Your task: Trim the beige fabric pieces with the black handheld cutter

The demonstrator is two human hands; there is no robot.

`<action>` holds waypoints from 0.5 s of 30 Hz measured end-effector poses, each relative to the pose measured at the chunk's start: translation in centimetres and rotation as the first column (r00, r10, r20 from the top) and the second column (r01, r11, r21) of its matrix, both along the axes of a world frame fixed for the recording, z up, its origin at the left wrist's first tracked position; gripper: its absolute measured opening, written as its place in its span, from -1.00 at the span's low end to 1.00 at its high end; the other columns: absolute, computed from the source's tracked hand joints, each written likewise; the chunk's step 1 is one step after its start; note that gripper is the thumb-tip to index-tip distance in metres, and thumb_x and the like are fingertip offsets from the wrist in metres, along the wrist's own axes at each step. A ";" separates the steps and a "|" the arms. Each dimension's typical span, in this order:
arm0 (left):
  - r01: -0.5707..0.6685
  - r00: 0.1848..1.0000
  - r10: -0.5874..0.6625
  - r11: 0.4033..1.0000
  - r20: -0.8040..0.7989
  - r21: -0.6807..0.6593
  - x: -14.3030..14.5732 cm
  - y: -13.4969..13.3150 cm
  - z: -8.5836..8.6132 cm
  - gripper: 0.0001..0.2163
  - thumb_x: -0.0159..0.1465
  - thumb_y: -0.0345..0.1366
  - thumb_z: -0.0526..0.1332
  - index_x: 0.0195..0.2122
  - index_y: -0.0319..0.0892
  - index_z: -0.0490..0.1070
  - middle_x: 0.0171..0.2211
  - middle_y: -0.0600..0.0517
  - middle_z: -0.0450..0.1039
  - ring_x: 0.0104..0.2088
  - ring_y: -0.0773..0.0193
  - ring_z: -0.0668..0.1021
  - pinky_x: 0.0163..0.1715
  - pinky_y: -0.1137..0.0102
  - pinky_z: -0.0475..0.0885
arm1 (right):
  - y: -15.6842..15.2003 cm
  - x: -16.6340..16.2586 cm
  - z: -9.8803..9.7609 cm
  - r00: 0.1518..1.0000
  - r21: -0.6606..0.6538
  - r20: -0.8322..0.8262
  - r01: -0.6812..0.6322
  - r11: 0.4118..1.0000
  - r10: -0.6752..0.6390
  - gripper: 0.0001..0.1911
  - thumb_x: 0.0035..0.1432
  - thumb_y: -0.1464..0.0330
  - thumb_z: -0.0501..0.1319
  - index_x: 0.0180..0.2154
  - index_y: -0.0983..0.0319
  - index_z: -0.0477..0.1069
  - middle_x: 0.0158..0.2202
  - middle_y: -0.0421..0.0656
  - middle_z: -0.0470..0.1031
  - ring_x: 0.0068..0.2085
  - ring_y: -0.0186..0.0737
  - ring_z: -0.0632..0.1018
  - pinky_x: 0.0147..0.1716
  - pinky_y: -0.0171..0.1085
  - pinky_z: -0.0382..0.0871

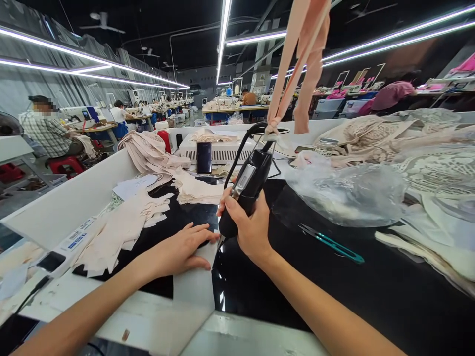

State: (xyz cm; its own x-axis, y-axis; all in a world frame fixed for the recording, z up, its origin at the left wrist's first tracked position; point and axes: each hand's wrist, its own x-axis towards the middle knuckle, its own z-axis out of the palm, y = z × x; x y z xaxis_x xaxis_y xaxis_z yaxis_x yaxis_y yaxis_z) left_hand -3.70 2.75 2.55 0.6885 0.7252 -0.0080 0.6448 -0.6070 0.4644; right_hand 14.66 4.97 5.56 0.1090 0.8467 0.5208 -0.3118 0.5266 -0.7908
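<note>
My right hand (249,225) is wrapped round a black corded handheld power tool (248,180), whose exact kind I cannot make out. Its lower tip points down at the edge of a pale fabric strip (193,291). My left hand (187,247) lies on that strip with its fingers stretched out, fingertips close to the tool's tip. The strip rests on a glossy black work surface (256,277) and hangs over the near edge. Peach cloth bands (293,64) knotted to the top of the tool hold it from above.
Stacked pale fabric pieces (115,225) lie on the left. To the right are teal thread snips (336,245), a clear plastic bag (349,190) and lace-patterned fabric (441,173). A phone (204,157) leans against a white vented box (232,148) at the back. Other people sit farther off.
</note>
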 end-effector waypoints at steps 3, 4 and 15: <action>-0.005 1.000 0.005 1.000 0.008 -0.030 -0.2 0.3 -0.5 -0.55 0.36 -0.20 0.38 0.23 -0.01 0.32 0.28 -0.07 0.38 0.44 -0.05 0.22 0.44 -0.18 -0.04 | -0.1 -0.3 0.0 1.000 -0.004 -0.008 0.001 1.000 -0.002 -0.67 0.07 0.22 0.41 -0.19 0.12 0.35 -0.36 -0.32 0.47 -0.48 -0.36 0.49 -0.46 -0.28 0.59; -0.009 1.000 0.010 1.000 0.017 -0.030 -0.2 0.4 -0.6 -0.56 0.36 -0.19 0.38 0.22 -0.01 0.33 0.27 -0.06 0.39 0.44 -0.06 0.22 0.44 -0.19 -0.05 | -0.2 -0.3 0.0 1.000 -0.006 -0.007 -0.001 1.000 0.001 -0.67 0.08 0.22 0.41 -0.19 0.12 0.35 -0.36 -0.32 0.47 -0.48 -0.36 0.49 -0.46 -0.28 0.60; -0.039 0.999 0.038 0.997 -0.007 -0.065 -0.6 0.4 -0.7 -0.46 0.34 -0.13 0.40 0.28 0.00 0.27 0.34 -0.09 0.34 0.48 -0.07 0.11 0.42 -0.29 -0.22 | -0.3 -0.5 0.1 1.000 -0.009 0.003 -0.010 1.000 0.010 -0.67 0.08 0.21 0.41 -0.17 0.12 0.35 -0.35 -0.33 0.47 -0.46 -0.34 0.51 -0.44 -0.28 0.59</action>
State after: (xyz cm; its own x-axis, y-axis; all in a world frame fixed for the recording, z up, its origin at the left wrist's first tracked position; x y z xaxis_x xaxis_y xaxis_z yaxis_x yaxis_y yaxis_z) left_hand -4.29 3.12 1.85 0.6598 0.7491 -0.0596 0.6699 -0.5504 0.4983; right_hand 14.19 4.71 5.67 0.0992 0.8522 0.5138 -0.3149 0.5167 -0.7962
